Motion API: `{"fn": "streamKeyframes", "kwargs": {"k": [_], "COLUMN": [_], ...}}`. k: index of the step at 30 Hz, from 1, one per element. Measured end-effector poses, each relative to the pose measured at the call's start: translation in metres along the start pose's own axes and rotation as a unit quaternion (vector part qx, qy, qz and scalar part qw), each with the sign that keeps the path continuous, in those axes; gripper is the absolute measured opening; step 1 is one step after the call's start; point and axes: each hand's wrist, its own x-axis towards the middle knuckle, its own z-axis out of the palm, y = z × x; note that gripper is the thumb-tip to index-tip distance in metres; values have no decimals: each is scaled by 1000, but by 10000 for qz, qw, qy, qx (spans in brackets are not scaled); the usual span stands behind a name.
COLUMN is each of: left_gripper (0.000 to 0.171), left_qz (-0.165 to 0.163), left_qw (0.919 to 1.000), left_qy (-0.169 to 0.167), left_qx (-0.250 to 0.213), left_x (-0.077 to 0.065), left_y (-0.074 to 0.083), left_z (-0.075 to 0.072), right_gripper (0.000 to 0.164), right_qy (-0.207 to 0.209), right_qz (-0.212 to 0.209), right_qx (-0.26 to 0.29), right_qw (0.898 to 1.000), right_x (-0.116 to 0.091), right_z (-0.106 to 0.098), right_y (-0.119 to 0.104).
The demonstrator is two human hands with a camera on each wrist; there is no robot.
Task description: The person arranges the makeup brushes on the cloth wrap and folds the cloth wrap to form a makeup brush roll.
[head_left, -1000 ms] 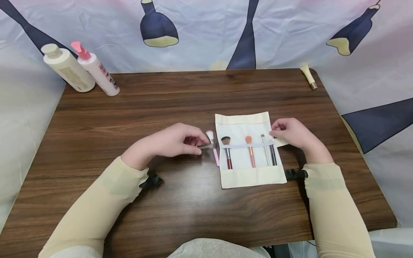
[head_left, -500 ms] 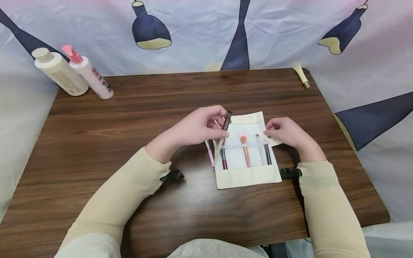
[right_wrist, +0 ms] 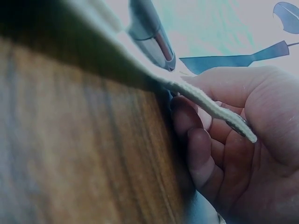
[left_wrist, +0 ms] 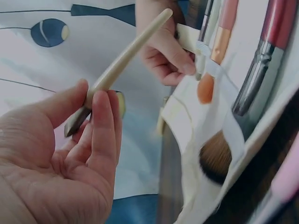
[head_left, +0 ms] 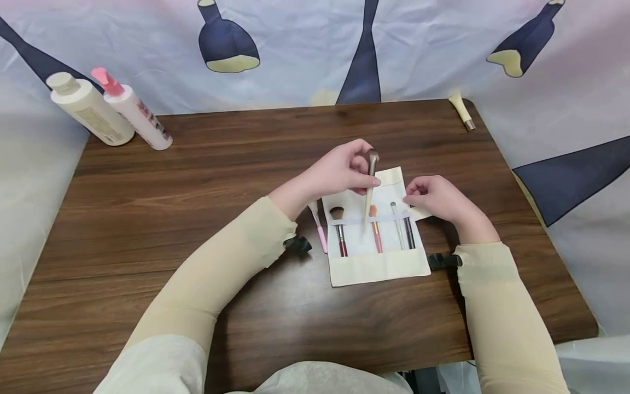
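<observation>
My left hand (head_left: pixel 346 167) pinches a makeup brush (head_left: pixel 368 201) with a pale tapered handle and dark bristles. Held bristles up, it hangs above the cream brush pouch (head_left: pixel 379 268), its handle end over the gap between two brushes. Across the pouch an elastic band (head_left: pixel 354 221) crosses a red-handled brush (head_left: pixel 342 241), an orange-tipped brush (head_left: pixel 377 235), a thin pale brush (head_left: pixel 397 230) and a dark-handled one (head_left: pixel 409 232). My right hand (head_left: pixel 435 197) pinches the pouch's right edge (right_wrist: pixel 205 102) between thumb and fingers. Left of the pouch lies a pink-handled brush (head_left: pixel 321 235).
Two bottles, one cream (head_left: pixel 93 112) and one with a pink pump (head_left: pixel 140 117), stand at the table's back left. A small cream tube (head_left: pixel 461 112) lies at the back right corner. A printed cloth (head_left: pixel 295 54) hangs behind the wooden table (head_left: pixel 197 164).
My left hand has carried the brush from the pouch's left side rightward and up over its middle, turning it bristles up. The right hand has stayed at the pouch's right edge.
</observation>
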Motion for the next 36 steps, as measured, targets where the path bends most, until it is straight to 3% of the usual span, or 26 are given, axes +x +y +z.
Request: {"fn": "streamKeyframes", "kwargs": {"k": [4, 11, 20, 25, 36], "left_gripper": [45, 46, 41, 42, 45], "left_qz": [-183, -548, -1003, -1111, -965], "left_qw": [9993, 9923, 9811, 9762, 9751], "left_qy": [269, 584, 1165, 1317, 921], "left_qx": [171, 945, 1175, 1318, 1773], "left_x": [17, 42, 63, 63, 56], "left_y": [-5, -9, -24, -28, -25], "left_z": [7, 19, 23, 20, 30], "right_gripper": [18, 17, 15, 16, 16], "right_qy": [-9, -17, 59, 23, 25], "right_qz": [-15, -201, -242, -230, -135], "right_qx": [32, 144, 146, 132, 65], "right_qw": [10000, 9997, 9996, 9996, 9999], "right_x": [-1, 0, 3, 4, 2], "right_z": [2, 3, 3, 2, 2], "right_y": [2, 5, 7, 4, 2]}}
